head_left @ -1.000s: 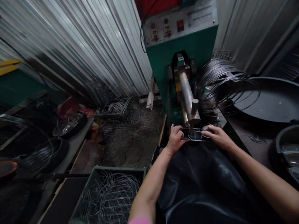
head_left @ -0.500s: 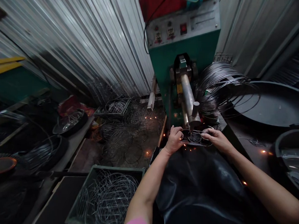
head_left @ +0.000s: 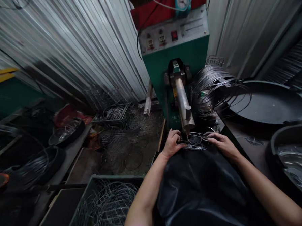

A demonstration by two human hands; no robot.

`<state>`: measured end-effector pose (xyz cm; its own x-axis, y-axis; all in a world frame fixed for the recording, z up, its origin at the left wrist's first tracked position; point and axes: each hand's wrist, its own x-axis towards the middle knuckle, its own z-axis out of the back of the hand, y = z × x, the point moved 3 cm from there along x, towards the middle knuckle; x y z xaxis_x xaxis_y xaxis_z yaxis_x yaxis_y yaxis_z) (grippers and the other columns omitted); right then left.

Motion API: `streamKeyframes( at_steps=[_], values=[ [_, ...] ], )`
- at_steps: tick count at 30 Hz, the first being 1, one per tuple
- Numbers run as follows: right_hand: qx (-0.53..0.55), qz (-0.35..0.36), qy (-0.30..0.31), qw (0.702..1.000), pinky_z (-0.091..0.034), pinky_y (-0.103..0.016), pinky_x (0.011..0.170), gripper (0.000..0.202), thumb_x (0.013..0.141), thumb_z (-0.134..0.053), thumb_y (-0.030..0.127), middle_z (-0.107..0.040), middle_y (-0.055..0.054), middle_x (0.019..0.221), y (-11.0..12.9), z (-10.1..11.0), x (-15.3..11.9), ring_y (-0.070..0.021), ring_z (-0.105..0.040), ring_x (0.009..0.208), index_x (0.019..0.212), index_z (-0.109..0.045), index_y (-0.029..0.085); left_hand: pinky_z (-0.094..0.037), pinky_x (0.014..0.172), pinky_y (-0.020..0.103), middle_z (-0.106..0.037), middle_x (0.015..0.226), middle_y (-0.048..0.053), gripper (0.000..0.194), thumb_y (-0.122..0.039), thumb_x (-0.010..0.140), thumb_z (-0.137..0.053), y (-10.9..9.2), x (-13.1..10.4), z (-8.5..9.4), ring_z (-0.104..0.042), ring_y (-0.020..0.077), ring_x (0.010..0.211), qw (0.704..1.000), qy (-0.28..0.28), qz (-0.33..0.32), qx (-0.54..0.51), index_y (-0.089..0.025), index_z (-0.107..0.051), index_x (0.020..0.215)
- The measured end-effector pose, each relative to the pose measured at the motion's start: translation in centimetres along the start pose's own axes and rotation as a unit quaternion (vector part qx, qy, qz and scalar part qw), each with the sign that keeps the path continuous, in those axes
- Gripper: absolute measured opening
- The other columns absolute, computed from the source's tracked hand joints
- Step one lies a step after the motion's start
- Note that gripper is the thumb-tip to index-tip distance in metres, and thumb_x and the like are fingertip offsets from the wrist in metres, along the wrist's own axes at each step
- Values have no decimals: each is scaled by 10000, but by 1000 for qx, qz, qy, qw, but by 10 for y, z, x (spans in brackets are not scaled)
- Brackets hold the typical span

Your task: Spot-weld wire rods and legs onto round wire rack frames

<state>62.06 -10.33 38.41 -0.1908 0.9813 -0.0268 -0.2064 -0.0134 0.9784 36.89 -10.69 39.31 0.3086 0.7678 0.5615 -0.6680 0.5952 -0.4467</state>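
A small wire frame with a ring in it (head_left: 194,139) is held between my two hands, under the tip of the spot welder's upper arm (head_left: 185,104). My left hand (head_left: 171,143) pinches the frame's left end, fingers closed. On its right end my right hand (head_left: 219,140) grips with thumb and fingers pressed together. The electrode (head_left: 187,132) reaches down to the wire; whether it touches I cannot tell. The green welder body (head_left: 175,57) stands behind. My black apron (head_left: 203,188) lies just below the frame.
To the lower left is a green crate (head_left: 93,178) of wire pieces. A wire coil (head_left: 210,86) stands right of the welder, beside a large black round tray (head_left: 269,101). A black tub (head_left: 276,147) sits at the right edge. Loose wire rings (head_left: 133,159) cover the left floor.
The orange sparks around the wire frame and floor are gone. The view has shifted, so the welder appears lower and further left. Both hands keep their hold on the frame.
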Motion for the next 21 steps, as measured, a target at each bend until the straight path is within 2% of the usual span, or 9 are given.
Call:
streamKeyframes(
  at_steps=[3,6,9,12,14,16,19,21],
  values=[
    [42,-45,-15,998,-452,-327,781,389,659,-673,535,-630,-71,1022,-37,18,-9,-227,-576,881,833,-641,188,-270,1047,515,-571,1116,132,346,-399,649,-714,-6,-9,-1,-512,226,1116,999,-32,-2,26,-182,-454,720],
    [55,-61,-19,996,-454,-325,774,422,636,-683,559,-638,-66,996,-65,24,-9,-220,-579,860,836,-640,189,-243,1030,577,-477,1267,176,320,-373,680,-684,-18,-22,-4,-414,282,1231,994,-72,31,77,-180,-478,829],
    [54,-40,-2,998,-435,-326,823,444,629,-676,585,-636,-69,1011,-73,22,-3,-229,-570,912,815,-649,182,-248,1008,608,-377,1348,207,404,-334,697,-665,-37,-40,-12,-334,320,1286,984,-118,69,116,-176,-467,1012],
    [53,-20,0,998,-423,-329,844,476,625,-649,630,-646,-68,945,-71,19,2,-234,-568,916,767,-642,176,-277,1001,599,-395,1312,207,451,-259,728,-633,-66,-61,-28,-350,314,1272,973,-173,78,129,-174,-430,1121],
    [55,-18,-3,998,-427,-329,833,495,620,-637,651,-647,-60,885,-69,17,2,-227,-572,880,761,-638,177,-340,989,549,-480,1211,166,370,-222,742,-609,-87,-72,-46,-442,277,1192,979,-162,70,101,-187,-459,1079],
    [63,-13,-8,998,-428,-324,823,497,618,-637,654,-643,-53,860,-68,16,0,-217,-571,856,758,-636,177,-405,956,493,-515,1153,149,358,-244,740,-612,-101,-75,-68,-489,263,1131,987,-112,97,62,-184,-483,1068],
    [76,-3,-25,997,-431,-316,805,492,628,-629,651,-635,-42,841,-68,13,-3,-204,-567,833,761,-629,177,-411,941,511,-470,1222,205,545,-322,714,-650,-105,-68,-91,-442,315,1174,977,-88,187,57,-128,-450,1182],
    [77,5,-44,996,-430,-316,806,489,632,-621,650,-630,-40,837,-68,11,-6,-202,-563,828,756,-622,177,-367,959,563,-478,1226,214,600,-368,693,-674,-104,-58,-98,-416,347,1190,974,-80,197,72,-117,-460,1194]
  ],
)
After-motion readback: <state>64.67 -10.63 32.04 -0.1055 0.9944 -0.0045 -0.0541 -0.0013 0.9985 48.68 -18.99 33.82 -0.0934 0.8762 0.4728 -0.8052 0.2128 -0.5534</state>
